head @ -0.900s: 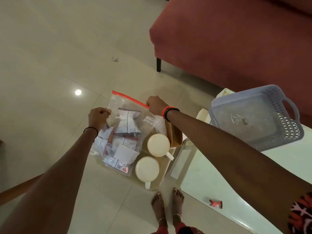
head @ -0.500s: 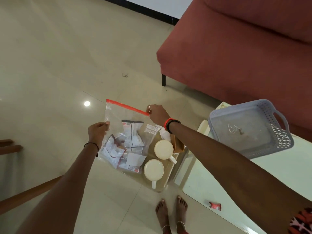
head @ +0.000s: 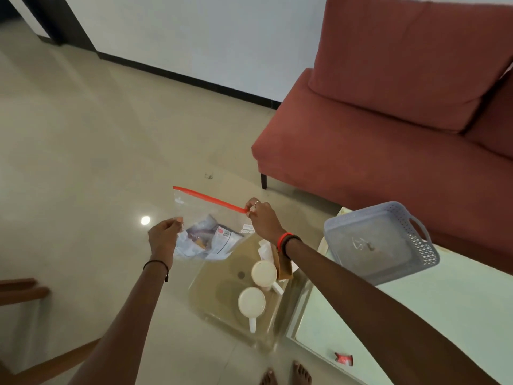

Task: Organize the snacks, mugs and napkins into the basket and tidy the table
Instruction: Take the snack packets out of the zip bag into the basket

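Note:
I hold a clear zip bag with a red seal strip, lifted in the air; several snack packets lie bunched in its bottom. My right hand pinches the right end of the red strip. My left hand grips the bag's left edge lower down. Below the bag, two white mugs stand on a clear tray, with napkins and a brown holder beside them. The grey-blue perforated basket sits on the pale table to the right.
A small red packet lies near the table's front edge. A red sofa stands behind the table. Wooden chair parts show at the lower left. My bare feet are on the tiled floor.
The bag has been lifted off the tray and the packets have slid to its bottom. My head has tilted up, showing more floor, wall and sofa.

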Demonstrator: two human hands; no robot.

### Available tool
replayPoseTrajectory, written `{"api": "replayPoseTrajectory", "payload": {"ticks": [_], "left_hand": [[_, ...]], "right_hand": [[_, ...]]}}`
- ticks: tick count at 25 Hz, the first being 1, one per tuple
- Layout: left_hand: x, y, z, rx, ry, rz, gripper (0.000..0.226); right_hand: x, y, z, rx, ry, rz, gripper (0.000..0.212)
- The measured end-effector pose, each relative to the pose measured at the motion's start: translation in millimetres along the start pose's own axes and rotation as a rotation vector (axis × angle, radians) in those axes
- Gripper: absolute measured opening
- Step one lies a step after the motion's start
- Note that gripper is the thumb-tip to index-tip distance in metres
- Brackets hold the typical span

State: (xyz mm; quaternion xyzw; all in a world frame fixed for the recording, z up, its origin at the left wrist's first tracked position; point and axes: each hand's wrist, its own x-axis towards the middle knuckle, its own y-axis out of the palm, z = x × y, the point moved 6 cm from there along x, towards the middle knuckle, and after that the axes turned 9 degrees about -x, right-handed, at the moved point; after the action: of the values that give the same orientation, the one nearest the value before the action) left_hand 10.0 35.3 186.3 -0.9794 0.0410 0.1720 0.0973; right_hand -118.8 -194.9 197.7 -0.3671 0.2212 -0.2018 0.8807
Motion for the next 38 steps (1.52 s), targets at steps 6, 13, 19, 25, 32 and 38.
{"api": "replayPoseTrajectory", "payload": {"ticks": [6,13,19,25,32,38], "left_hand": [[-39,47,-71,-0.026,0.133,0.100,0.025],[-106,123,-98,-0.045,0.117,0.233,0.011],[-181,203,-95,-0.031,0.127,0.300,0.026],[-248,261,-77,0.108,0.187,0.263,0.030],[-306,308,-60,0.369,0.301,0.197,0.039],[-407,412,-73,0.708,0.898,0.731,0.032]], "right_hand": [[-43,-83,-21,0.071,-0.002,-0.129,0.034],[-116,-184,-86,0.235,0.133,-0.513,0.019],[-163,-257,-153,0.319,0.229,-0.582,0.012],[-198,-305,-215,0.248,0.224,-0.610,0.013],[-212,-326,-247,0.210,0.125,-0.554,0.015],[-223,-330,-272,0.107,0.123,-0.460,0.023]]}}
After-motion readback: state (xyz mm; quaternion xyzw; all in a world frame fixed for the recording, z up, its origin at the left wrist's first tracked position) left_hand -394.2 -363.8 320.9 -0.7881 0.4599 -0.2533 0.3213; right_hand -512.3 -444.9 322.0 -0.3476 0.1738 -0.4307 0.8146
